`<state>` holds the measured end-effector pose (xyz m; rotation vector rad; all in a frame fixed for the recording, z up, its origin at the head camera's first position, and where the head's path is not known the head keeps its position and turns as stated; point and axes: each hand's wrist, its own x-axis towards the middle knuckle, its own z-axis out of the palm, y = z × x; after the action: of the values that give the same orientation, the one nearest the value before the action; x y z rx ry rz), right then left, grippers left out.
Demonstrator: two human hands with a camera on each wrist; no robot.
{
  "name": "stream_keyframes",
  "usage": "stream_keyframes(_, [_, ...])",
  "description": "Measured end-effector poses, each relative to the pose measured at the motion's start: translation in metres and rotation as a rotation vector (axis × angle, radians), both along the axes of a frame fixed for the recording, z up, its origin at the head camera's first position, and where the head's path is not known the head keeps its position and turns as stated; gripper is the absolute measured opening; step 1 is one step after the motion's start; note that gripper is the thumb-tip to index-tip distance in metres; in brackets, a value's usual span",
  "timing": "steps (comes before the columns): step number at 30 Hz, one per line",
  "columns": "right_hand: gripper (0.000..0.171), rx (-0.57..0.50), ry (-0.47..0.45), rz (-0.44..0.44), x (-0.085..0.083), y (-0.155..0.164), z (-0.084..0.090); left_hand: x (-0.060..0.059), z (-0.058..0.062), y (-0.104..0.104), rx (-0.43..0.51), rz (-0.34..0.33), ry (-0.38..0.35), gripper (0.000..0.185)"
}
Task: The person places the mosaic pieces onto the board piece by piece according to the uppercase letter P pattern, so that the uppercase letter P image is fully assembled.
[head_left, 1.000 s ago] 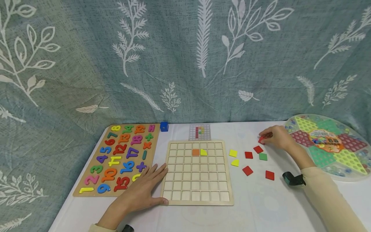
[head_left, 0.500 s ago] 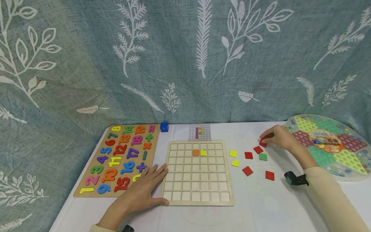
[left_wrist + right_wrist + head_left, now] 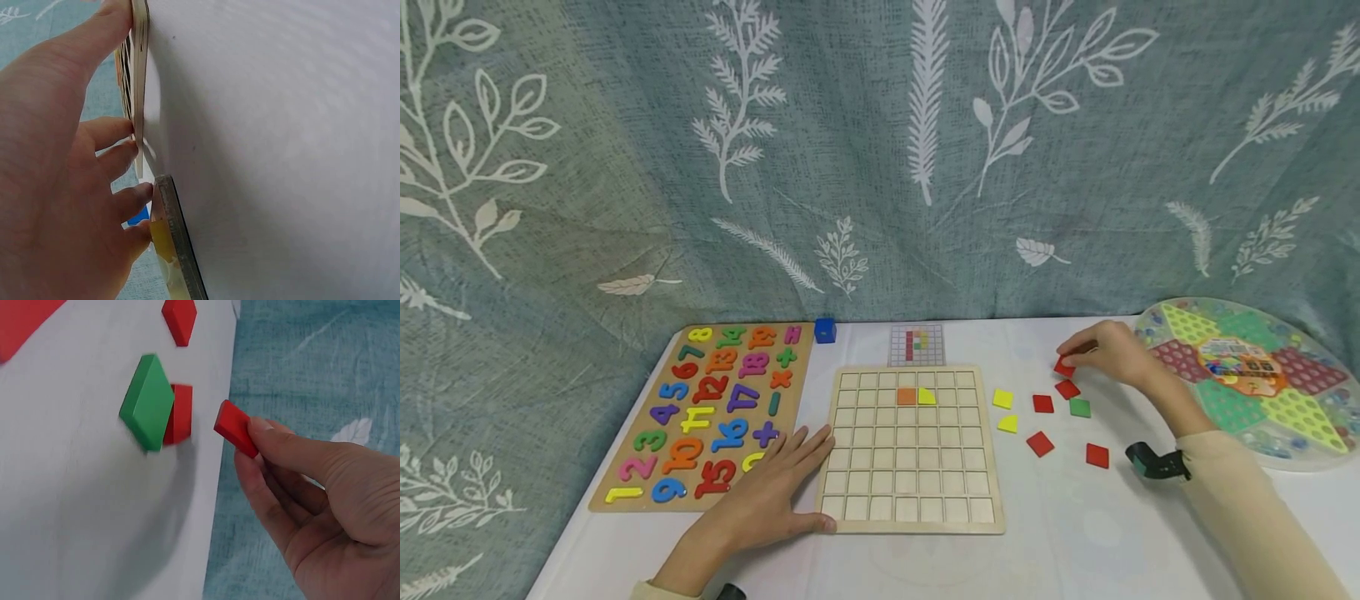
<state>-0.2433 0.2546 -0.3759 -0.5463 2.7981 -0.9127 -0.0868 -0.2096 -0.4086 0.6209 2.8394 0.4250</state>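
Between thumb and fingers my right hand [image 3: 1112, 354] pinches a red square tile [image 3: 235, 428], held over the table at the right. Just below it lie another red tile [image 3: 1067, 389] and a green tile [image 3: 148, 403]. My left hand [image 3: 775, 492] lies with fingers spread at the left edge of the wooden grid board [image 3: 917, 527]. Its thumb and some fingertips touch the board's rim, while other fingers reach over the number board [image 3: 161, 234]. In the grid sit one orange square [image 3: 907, 397] and one yellow quarter-round tile [image 3: 927, 397].
Loose tiles lie right of the grid: a yellow square [image 3: 1003, 398], a yellow quarter-round [image 3: 1007, 424] and several red squares [image 3: 1040, 443]. A pattern card [image 3: 917, 345] and a blue cube [image 3: 825, 331] stand behind. A round Chinese checkers board [image 3: 1247, 375] is at far right.
My right hand has shifted slightly left with the red tile in its fingers, after a small move right. The left hand and the grid board have stayed in place.
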Motion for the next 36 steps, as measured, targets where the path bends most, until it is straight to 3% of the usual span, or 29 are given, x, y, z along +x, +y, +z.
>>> stream_keyframes(7, [0.018,-0.046,0.034,0.036,-0.003,-0.016,-0.002,0.0,-0.001,-0.001,-0.006,-0.004,0.005,0.099])
stream_keyframes(36, [0.017,-0.22,0.021,0.132,-0.013,-0.11,-0.007,0.001,-0.002,-0.001,-0.004,0.008,-0.004,0.099])
